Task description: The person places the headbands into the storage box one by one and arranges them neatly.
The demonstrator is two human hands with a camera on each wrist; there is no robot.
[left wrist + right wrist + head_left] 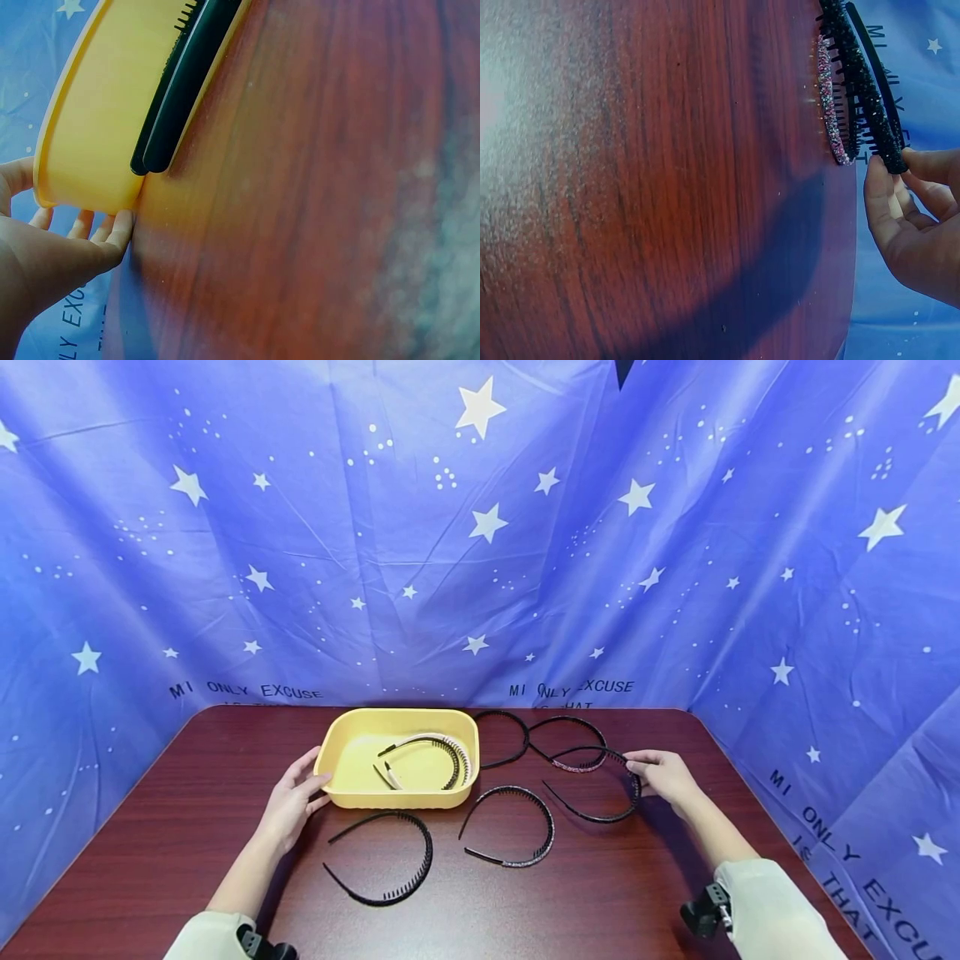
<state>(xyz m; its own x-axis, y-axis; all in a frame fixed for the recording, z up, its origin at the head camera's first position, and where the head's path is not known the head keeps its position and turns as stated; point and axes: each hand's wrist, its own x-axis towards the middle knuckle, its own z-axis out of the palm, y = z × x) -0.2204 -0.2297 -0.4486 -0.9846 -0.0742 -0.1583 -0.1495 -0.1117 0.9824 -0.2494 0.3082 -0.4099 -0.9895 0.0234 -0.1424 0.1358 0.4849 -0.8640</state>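
My left hand (288, 806) grips the left end of a yellow plastic bin (397, 800), its thumb at the rim. Inside the bin lie a black toothed headband (455, 768) and a white one (467, 762). On the right, my right hand (663, 777) pinches a black glittery headband (868, 94) between thumb and fingers, at its curved middle. The held band's open ends point left in the head view. Behind it, a headband with pinkish glitter (579, 768) lies on the table, partly overlapped by it.
A black headband (429, 853) lies in front of the bin. Right of that is a silver-glitter headband (552, 837). Another black headband (526, 733) lies behind, against the bin's right side. A blue star-print curtain (420, 543) hangs around the dark red table (247, 735).
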